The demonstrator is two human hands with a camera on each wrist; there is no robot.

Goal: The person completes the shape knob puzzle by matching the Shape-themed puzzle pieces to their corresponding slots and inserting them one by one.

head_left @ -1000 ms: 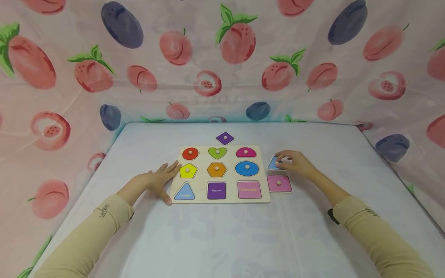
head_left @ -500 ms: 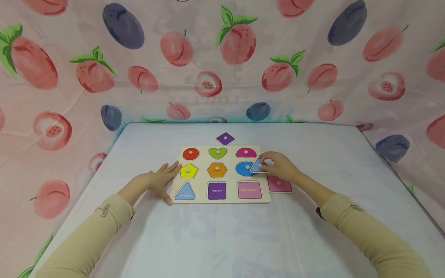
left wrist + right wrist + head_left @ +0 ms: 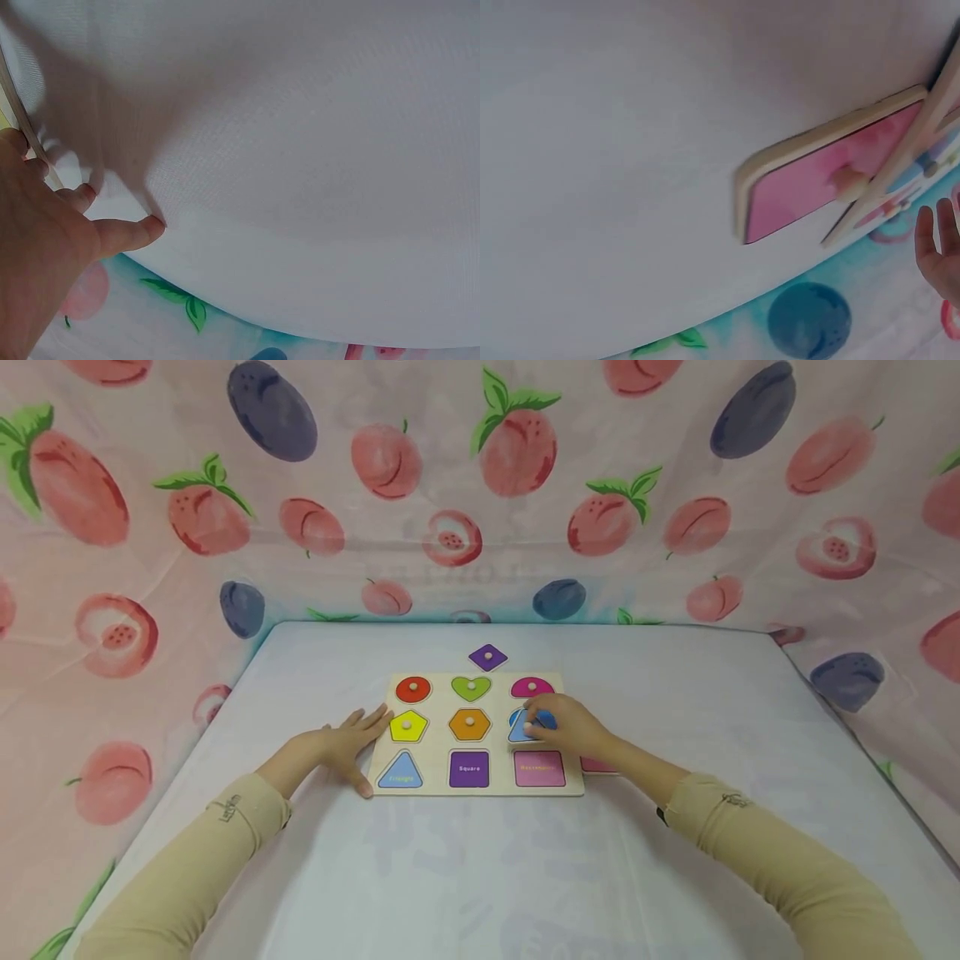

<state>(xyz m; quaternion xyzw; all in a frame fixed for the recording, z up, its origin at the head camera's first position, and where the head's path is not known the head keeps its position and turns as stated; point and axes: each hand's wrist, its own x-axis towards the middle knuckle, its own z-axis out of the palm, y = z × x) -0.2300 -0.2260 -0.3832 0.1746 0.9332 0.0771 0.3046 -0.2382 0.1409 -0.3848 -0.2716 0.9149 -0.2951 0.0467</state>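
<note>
A wooden shape puzzle board (image 3: 501, 743) lies flat on the table. My left hand (image 3: 343, 750) rests at the board's left edge with fingers spread; in the left wrist view that hand (image 3: 52, 240) shows straight fingers along the edge. Over the blue oval piece (image 3: 547, 718), my right hand (image 3: 570, 725) pinches the knob of a light blue triangle piece (image 3: 519, 729). The triangle recess (image 3: 400, 771), square recess (image 3: 468, 769) and rectangle recess (image 3: 540, 769) along the front row hold no pieces. In the right wrist view, part of the right hand (image 3: 941, 251) shows at the right edge.
A pink rectangle piece (image 3: 810, 184) with a knob lies against the board's right side, partly behind my right arm in the head view. Behind the board lies a purple square piece (image 3: 488, 657). A fruit-print cloth (image 3: 480, 527) hangs around the table (image 3: 465, 877).
My right hand has lifted the triangle piece from the table right of the board and carried it left, over the blue oval. My left hand has stayed at the board's edge.
</note>
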